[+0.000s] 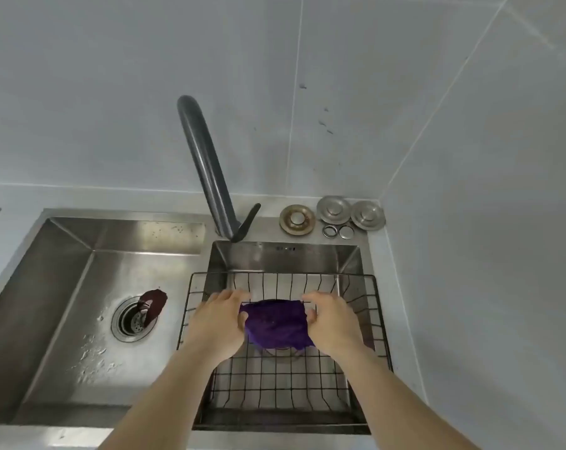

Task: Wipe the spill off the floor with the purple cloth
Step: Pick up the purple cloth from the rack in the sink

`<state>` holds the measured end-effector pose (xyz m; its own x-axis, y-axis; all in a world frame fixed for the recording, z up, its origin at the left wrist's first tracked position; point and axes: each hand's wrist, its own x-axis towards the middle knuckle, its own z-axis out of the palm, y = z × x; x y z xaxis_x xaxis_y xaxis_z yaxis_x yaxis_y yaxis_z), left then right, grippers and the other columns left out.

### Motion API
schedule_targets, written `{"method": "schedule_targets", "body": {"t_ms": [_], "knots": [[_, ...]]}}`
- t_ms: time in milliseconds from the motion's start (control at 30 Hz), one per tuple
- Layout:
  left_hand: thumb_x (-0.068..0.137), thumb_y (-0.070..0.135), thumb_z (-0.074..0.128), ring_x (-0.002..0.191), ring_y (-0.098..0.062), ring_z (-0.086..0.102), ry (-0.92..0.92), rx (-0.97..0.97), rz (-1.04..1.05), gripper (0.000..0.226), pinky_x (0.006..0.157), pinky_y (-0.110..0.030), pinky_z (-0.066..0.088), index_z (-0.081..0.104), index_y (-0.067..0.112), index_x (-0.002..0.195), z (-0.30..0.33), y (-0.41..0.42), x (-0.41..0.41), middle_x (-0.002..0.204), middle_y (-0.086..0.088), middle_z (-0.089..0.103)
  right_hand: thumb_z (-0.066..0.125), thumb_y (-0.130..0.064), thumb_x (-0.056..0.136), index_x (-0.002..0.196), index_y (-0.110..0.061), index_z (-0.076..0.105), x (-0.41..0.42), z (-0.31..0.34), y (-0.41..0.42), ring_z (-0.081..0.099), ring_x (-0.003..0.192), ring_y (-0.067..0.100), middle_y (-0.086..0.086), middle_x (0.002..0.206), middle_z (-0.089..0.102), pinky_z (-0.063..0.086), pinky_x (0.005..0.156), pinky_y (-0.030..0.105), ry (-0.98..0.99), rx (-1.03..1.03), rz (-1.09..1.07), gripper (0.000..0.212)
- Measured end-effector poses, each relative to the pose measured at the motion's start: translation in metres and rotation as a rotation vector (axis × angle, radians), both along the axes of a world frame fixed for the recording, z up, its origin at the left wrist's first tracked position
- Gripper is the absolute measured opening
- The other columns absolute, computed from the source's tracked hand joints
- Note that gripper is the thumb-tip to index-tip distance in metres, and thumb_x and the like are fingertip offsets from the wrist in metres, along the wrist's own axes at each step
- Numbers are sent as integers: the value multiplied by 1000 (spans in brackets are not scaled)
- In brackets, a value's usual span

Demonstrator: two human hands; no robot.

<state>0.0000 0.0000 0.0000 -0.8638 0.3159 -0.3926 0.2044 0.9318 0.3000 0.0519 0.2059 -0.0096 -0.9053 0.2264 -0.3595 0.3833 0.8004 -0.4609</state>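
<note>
A purple cloth is stretched between both my hands above the black wire basket that sits in the right sink basin. My left hand grips the cloth's left edge and my right hand grips its right edge. The cloth's lower edge hangs loose over the basket's floor. No floor and no spill are in view.
The dark faucet arches over the divider between the two steel basins. The left basin is wet, with a drain and a dark brown stopper beside it. Several metal drain caps lie at the back right corner. Tiled walls close in behind and at right.
</note>
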Motion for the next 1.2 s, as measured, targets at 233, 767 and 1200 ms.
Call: {"method": "schedule_targets", "body": {"t_ms": [233, 767, 1200], "knots": [[107, 27, 37, 133, -19, 52, -141, 10, 48, 42, 106, -37, 44, 47, 31, 149, -48, 16, -14, 147, 8, 54, 53, -16, 103, 133, -27, 67, -21, -45, -2, 68, 109, 17, -5, 123, 72, 55, 91, 31, -3, -26, 16, 34], [99, 30, 58, 124, -18, 57, -116, -76, 85, 21, 105, -36, 42, 58, 31, 120, -59, 13, -5, 132, 11, 61, 58, -17, 100, 111, -25, 63, -13, -48, -1, 59, 103, 14, -8, 112, 61, 51, 78, 29, 27, 16, 90, 14], [103, 28, 51, 98, -18, 64, 199, 105, 45, 19, 83, -32, 51, 57, 30, 120, 43, -37, 34, 112, 7, 66, 63, -18, 96, 123, -30, 59, 41, 46, -30, 62, 104, 9, -12, 121, 63, 57, 90, 31, 227, 28, 35, 30]]}}
